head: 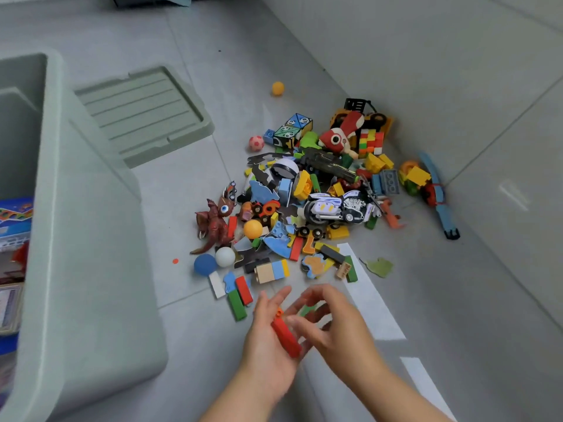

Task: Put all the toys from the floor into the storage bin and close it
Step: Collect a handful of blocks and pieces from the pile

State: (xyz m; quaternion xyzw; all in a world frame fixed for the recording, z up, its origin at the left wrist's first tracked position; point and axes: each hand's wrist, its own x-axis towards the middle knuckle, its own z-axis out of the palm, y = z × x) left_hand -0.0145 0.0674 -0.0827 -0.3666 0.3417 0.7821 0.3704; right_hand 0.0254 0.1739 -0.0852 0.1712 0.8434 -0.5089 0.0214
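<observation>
The storage bin (91,239) stands open at the left edge, a few boxed items visible inside against its near wall; its position just beside the person suits short carries from the heap. Its lid (143,114) lies flat on the floor (457,300) behind and to the right of the bin, set aside so the opening is free. Right of centre, the toy pile (310,196) remains largely unsorted: a red dragon figure (214,225) at its left fringe, a white motorcycle (338,207) in the middle, a blue strap-like piece (438,193) at the far right. An orange ball (277,88) sits apart beyond the pile. Near the bottom, the left hand (268,339) is cupped palm up, cradling a red block (285,336), apparently serving as a collecting tray. The right hand (332,321) hovers over it, fingers curled around something green that is too blurred to identify. Judged early in the task; bin not yet ready for closing.
</observation>
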